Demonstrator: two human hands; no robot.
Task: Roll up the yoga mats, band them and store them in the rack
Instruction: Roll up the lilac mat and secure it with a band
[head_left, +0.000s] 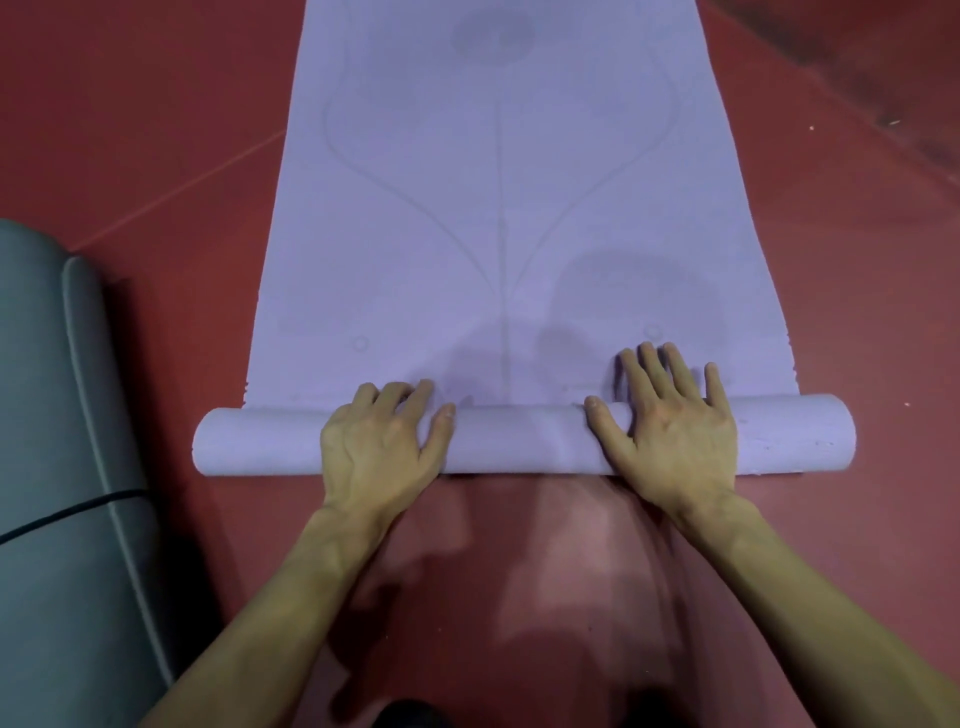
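Note:
A lilac yoga mat lies flat on the red floor and runs away from me, printed with faint curved lines. Its near end is wound into a tight roll lying crosswise. My left hand sits on the roll left of centre, fingers curled over its far side. My right hand lies on the roll right of centre, with its fingers spread straight and reaching onto the flat mat beyond.
A grey-green rolled mat with a thin black band around it lies on the floor at my left. Red floor surrounds the lilac mat on both sides. No rack is in view.

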